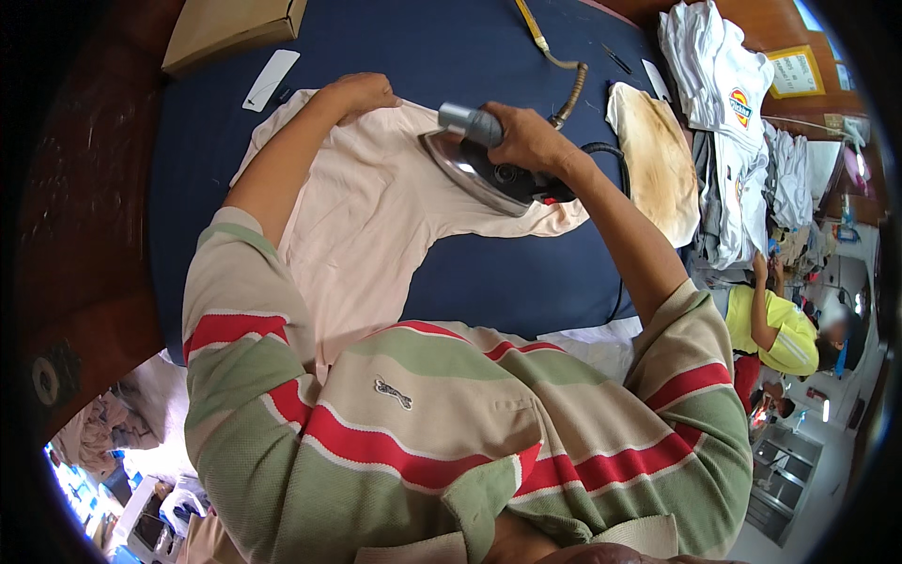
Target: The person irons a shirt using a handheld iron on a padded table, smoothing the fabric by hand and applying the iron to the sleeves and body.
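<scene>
A pale pink garment with a sleeve [352, 216] is spread over the dark blue padded table and hangs toward me at the near edge. My right hand [528, 139] is wrapped round the grey handle of a steam iron [474, 174]. The iron rests on the garment where the sleeve meets the body, its metal edge turned to the left. At the garment's far edge, my left hand [365, 97] has its fingers curled on the cloth, seemingly gripping it; the fingertips are hidden. The sleeve end reaches out to the right from under the iron.
The iron's hose [575, 89] and a black cable [620, 160] run beside my right arm. A scorched cream pad [653, 160] lies to the right, near stacked white garments [723, 94]. At far left sit a cardboard box [230, 33] and white card [272, 81]. A person in yellow [775, 324] stands beyond.
</scene>
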The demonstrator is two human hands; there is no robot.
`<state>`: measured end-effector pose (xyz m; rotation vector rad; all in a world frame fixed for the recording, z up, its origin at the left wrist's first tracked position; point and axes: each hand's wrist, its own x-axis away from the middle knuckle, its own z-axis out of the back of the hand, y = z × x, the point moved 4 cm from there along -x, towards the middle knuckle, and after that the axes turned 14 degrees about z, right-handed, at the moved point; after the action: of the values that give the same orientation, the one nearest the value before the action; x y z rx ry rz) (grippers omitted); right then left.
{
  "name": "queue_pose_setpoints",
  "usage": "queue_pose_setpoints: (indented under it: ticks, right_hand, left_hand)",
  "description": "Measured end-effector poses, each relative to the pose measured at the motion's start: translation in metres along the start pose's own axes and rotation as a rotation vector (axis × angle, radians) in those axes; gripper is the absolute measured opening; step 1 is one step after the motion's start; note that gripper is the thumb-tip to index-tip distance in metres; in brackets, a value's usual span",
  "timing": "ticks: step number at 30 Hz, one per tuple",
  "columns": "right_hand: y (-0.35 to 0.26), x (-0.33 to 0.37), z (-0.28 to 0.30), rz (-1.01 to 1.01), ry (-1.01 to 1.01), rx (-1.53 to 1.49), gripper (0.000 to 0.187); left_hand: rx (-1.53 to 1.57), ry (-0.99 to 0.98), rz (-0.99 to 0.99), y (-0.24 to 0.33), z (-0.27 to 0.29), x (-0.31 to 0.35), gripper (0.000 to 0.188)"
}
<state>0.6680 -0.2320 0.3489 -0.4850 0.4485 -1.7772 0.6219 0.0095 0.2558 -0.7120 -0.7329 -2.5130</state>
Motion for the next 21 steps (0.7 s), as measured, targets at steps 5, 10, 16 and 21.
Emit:
queue_pose_setpoints:
  ticks: [5,10,16,21]
  right_hand:
    - [0.001,-0.02,-0.001,-0.102,0.053,-0.042,0.051]
    - [-0.023,-0.04,-0.009,-0.146,0.086,-0.08,0.05]
    - [-0.032,-0.037,-0.02,-0.176,0.123,-0.256,0.053]
    - [-0.025,-0.056,-0.019,-0.167,0.182,-0.147,0.054]
  left_hand:
    - [0.068,0.162,-0.143,-0.018,0.004,0.008,0.027]
    - [0.111,0.045,-0.061,-0.029,0.007,0.002,0.025]
    - [0.185,-0.038,-0.011,-0.039,0.004,-0.004,0.028]
    - [0.153,-0.029,-0.016,-0.028,0.006,-0.005,0.027]
